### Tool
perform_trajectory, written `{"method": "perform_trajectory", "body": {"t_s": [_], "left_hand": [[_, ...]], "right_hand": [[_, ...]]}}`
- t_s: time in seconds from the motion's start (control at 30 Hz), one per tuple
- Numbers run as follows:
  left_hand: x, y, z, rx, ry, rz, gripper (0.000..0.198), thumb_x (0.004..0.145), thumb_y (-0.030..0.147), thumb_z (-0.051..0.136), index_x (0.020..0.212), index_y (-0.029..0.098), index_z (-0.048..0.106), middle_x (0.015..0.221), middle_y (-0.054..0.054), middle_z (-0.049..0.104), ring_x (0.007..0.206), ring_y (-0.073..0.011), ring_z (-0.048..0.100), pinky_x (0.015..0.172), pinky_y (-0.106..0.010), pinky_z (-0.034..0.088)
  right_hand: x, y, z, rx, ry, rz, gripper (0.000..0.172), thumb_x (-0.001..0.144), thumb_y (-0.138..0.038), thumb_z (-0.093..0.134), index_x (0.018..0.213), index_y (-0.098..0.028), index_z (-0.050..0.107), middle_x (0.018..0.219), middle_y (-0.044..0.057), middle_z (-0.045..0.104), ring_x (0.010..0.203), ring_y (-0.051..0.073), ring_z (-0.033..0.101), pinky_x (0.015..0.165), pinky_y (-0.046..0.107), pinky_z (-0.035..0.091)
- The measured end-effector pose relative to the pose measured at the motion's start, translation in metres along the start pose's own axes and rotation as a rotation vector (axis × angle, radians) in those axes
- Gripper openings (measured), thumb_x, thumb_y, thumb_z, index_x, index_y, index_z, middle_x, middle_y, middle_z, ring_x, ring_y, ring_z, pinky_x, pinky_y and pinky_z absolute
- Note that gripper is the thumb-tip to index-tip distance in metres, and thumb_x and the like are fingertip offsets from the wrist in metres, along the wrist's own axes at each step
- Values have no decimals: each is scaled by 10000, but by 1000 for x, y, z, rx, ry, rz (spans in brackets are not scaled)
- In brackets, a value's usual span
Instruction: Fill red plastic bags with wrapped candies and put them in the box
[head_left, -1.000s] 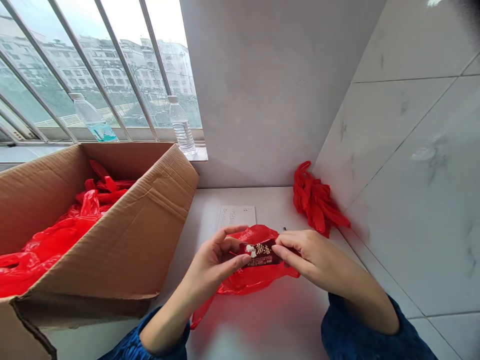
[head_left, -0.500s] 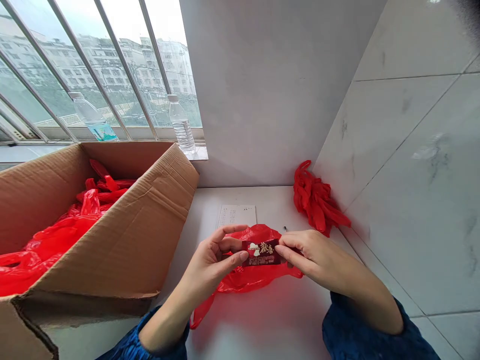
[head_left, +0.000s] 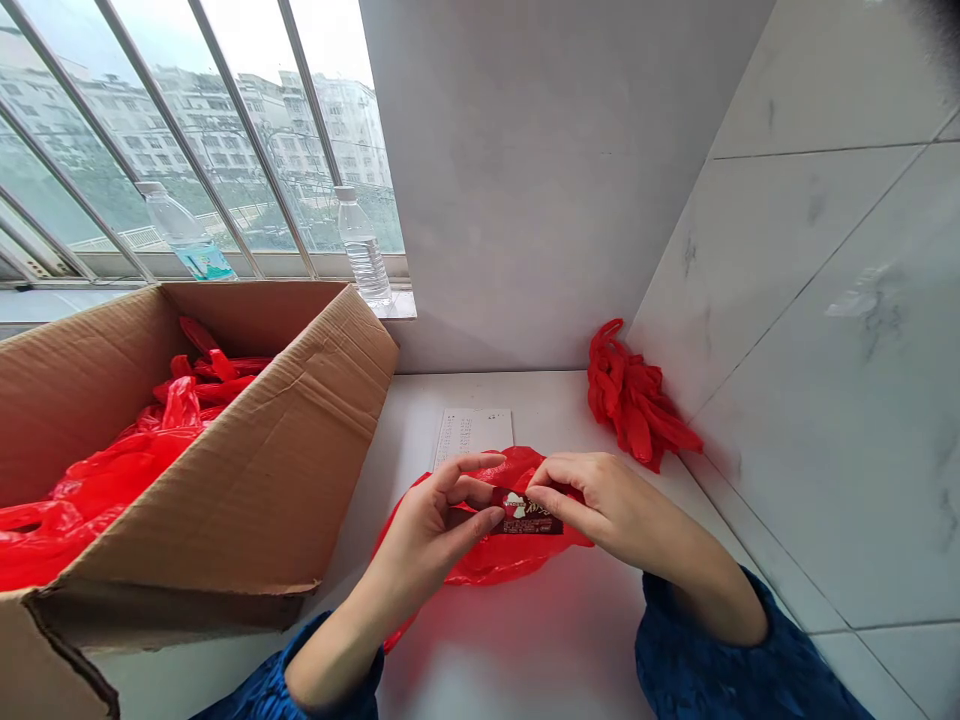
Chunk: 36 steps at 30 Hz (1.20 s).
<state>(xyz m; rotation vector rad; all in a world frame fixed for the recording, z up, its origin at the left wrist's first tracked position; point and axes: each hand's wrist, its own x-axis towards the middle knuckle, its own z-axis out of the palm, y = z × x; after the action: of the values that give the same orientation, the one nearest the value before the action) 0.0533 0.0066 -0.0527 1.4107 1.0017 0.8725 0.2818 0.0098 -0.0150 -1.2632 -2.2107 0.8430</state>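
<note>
A small dark red wrapped packet (head_left: pixel 525 520) with pale lettering and a white figure is held up in front of me. My left hand (head_left: pixel 450 515) pinches its left end between thumb and fingers. On its upper edge, the thumb and fingers of my right hand (head_left: pixel 581 500) are closed, covering part of the print. What is inside the wrapper does not show. Right below the packet, a red plastic bag (head_left: pixel 487 570) lies spread on the white table (head_left: pixel 525 660).
A large cardboard box (head_left: pixel 300 440) on the left holds several red plastic bags (head_left: pixel 135 470). Behind my hands lies a printed white sheet (head_left: pixel 474 430). A bunched red bag (head_left: pixel 637 395) rests by the tiled wall. Two plastic bottles, one clear (head_left: pixel 364 250), stand on the windowsill.
My right hand has slid left from the packet's right end to its upper edge, now covering part of the lettering. The left hand keeps its pinch, shifted slightly right.
</note>
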Motion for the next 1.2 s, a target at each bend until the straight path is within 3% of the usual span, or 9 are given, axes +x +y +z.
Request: {"method": "perform_trajectory", "body": {"t_s": [0.6,1.2], "left_hand": [[-1,0,1,-13,-37,13,464,905,338,720,1323,209,565,911,-26,707,784,-150,630,681,-254,457],[5,-2,-4,-17,-22,23,430,911,304,711,1309,213,573,914,-12,719,837,-143,684,734,-232,512]], "right_hand": [[0,5,1,-2,-1,-66,248,1039,-261,509,813,-206,595,757,-53,583,654,98,478,602,231,331],[-4,7,-6,-119,48,41,379,1067,-290,393,776,-212,624,710,-22,610,644,139,539,574,267,350]]}}
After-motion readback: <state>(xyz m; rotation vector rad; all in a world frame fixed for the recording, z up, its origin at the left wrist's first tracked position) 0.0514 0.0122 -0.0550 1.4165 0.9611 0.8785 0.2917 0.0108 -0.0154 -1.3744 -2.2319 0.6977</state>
